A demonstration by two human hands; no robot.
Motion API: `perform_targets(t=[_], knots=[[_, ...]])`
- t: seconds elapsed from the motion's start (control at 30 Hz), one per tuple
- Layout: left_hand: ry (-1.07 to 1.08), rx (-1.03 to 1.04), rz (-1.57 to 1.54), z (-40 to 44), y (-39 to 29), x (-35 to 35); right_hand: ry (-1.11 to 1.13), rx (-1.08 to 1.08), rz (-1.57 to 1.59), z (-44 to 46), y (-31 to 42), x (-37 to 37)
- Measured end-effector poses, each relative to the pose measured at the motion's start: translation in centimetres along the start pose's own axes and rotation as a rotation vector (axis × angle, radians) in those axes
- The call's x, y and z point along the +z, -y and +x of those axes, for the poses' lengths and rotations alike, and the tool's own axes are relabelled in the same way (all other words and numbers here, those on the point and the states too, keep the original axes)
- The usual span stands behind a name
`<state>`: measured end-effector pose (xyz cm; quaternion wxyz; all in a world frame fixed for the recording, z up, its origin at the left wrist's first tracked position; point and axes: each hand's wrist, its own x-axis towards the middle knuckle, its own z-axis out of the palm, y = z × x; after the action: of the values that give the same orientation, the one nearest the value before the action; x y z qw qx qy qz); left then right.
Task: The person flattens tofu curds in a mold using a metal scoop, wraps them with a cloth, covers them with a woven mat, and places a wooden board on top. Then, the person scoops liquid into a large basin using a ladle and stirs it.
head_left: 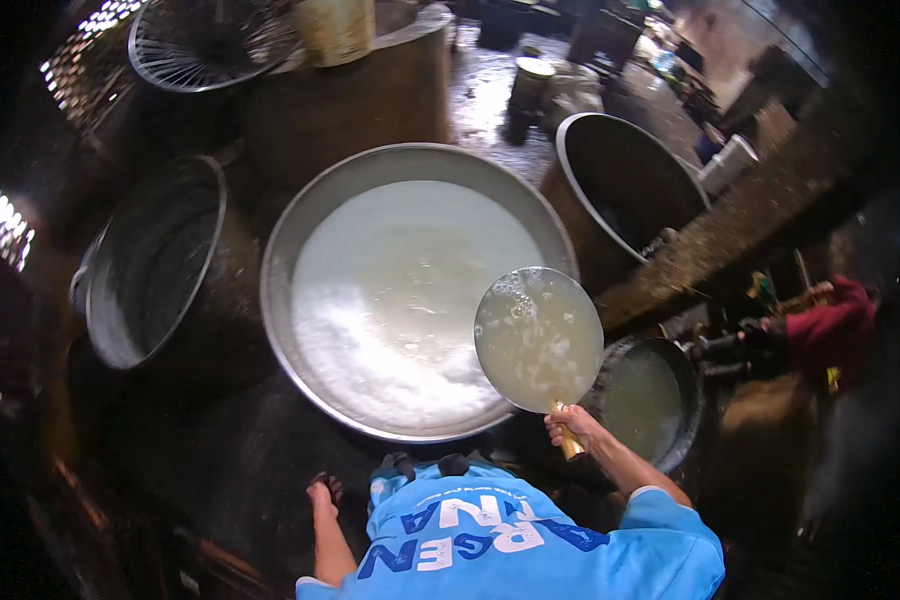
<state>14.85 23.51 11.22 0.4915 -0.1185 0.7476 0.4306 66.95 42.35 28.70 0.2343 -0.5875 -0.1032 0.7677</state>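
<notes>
My right hand [570, 428] is wrapped round the wooden handle [571, 447] of a round scoop [539, 338] full of cloudy, yellowish liquid with bubbles on top. The scoop overlaps the right rim of a big metal basin [285, 340], which holds whitish liquid with foam along its near side. Low at the left, away from the basin, is my left hand [325, 489], small and dark in the frame; how its fingers are placed is unclear.
A dark tub [685, 375] of greenish liquid stands right of the scoop. Deep metal vats are at the left [155, 262] and upper right [625, 180]. A wooden beam [760, 225] slants across the right. Beyond it is a person in a red top [836, 330].
</notes>
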Motion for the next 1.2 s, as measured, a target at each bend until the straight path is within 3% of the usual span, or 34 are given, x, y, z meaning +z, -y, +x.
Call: perform_targets(t=[0.2,0.43,0.77,0.9,0.97,1.03,1.07,1.1,1.13,1.17,1.2], knots=[[-0.028,0.019,-0.131,1.1,-0.9,-4.7,0.195,0.048,0.043,13.0,-1.9,11.6],[-0.187,-0.083,-0.234,-0.2,1.5,-10.3,0.214,0.019,0.053,23.5,-4.3,20.4],[-0.289,-0.192,-0.269,-0.6,4.9,-13.4,0.023,0.005,-0.033,28.8,-5.5,19.1],[-0.147,0.123,-0.217,-0.1,-3.4,-9.3,-0.037,-0.036,-0.096,30.9,-5.1,13.4],[-0.127,0.345,-0.145,-2.7,-11.7,-4.6,-0.249,-0.185,-0.294,31.1,-3.9,10.0],[0.009,0.624,-0.075,-4.3,-19.4,0.1,-0.446,-0.332,-0.566,30.2,-0.8,6.9],[0.099,0.753,-0.061,-7.7,-23.7,3.7,-0.592,-0.369,-0.564,28.9,1.1,5.9],[0.226,0.867,-0.033,-10.1,-27.0,6.8,-0.674,-0.450,-0.634,21.7,4.9,8.9],[0.328,0.965,-0.056,-13.5,-30.1,10.5,-0.715,-0.480,-0.671,22.0,6.2,6.4],[0.395,1.153,0.025,-16.4,-32.3,13.9,-0.963,-0.848,-0.953,20.8,7.1,4.6],[0.519,1.178,0.035,-21.0,-33.8,16.9,-1.029,-0.827,-0.863,17.6,8.7,4.2]])
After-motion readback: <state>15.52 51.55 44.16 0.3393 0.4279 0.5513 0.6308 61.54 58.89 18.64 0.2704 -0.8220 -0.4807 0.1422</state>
